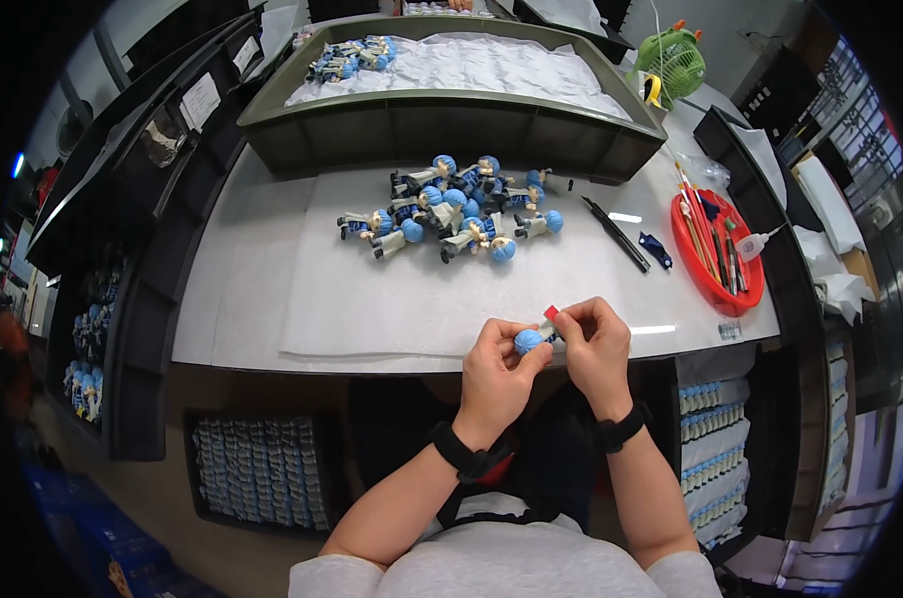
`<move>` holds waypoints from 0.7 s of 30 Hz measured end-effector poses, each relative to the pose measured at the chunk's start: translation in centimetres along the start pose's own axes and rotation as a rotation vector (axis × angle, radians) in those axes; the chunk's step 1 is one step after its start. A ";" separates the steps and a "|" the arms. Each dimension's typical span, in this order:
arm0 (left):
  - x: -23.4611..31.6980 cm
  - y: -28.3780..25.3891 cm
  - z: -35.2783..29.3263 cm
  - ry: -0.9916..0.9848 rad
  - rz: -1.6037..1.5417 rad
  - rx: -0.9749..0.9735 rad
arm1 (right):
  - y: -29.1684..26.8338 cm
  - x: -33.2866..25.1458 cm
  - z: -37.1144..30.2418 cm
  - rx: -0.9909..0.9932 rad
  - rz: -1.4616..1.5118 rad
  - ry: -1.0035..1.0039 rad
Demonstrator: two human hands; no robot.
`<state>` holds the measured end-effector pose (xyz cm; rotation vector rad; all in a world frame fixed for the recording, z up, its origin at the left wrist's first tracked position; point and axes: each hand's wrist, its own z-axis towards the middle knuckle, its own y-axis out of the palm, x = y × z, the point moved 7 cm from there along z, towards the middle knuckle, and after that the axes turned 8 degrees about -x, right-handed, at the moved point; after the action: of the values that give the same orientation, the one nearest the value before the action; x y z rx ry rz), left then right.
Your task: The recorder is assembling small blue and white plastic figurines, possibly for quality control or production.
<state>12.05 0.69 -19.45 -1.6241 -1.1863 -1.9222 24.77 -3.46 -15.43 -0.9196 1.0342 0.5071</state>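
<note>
My left hand (495, 370) grips a small figurine (528, 342) with a round blue head, just over the table's front edge. Its pale body points away from me, between my two hands. My right hand (599, 351) is closed at the figurine's far end, with thumb and forefinger pinching a small flat red piece (552, 313). Whether the red piece touches the figurine I cannot tell. Farther back on the white table lies a loose pile of similar blue-haired figurines (455, 211).
A large dark tray (451, 118) lined with white sheet stands behind the pile, with figurines in its far left corner. To the right are a black pen (616, 234), a dark blue piece (656, 251) and a red basket (693, 254) of brushes. A green fan (671, 62) stands at the back.
</note>
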 end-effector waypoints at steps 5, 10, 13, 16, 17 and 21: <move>-0.1 -0.3 -0.2 0.006 -0.045 0.066 | 0.1 -0.1 1.0 -0.021 -0.086 0.047; -0.1 0.0 0.0 0.016 0.010 0.020 | -0.4 0.2 -0.4 0.013 0.069 0.041; -0.2 -0.1 0.1 0.019 0.027 0.013 | 0.3 -0.5 0.1 -0.005 0.050 0.039; -0.2 -0.2 0.1 0.015 0.028 0.023 | 0.4 -0.8 0.2 -0.016 -0.014 0.044; -0.2 -0.2 0.1 0.011 0.023 0.028 | 0.3 -0.4 -0.2 -0.004 -0.004 0.033; -0.3 -0.1 0.1 0.014 0.047 0.009 | -0.1 -0.2 -0.2 0.012 -0.030 0.001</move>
<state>12.11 0.79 -19.73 -1.6165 -1.1391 -1.8939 24.63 -3.67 -15.21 -0.9240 1.0219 0.4747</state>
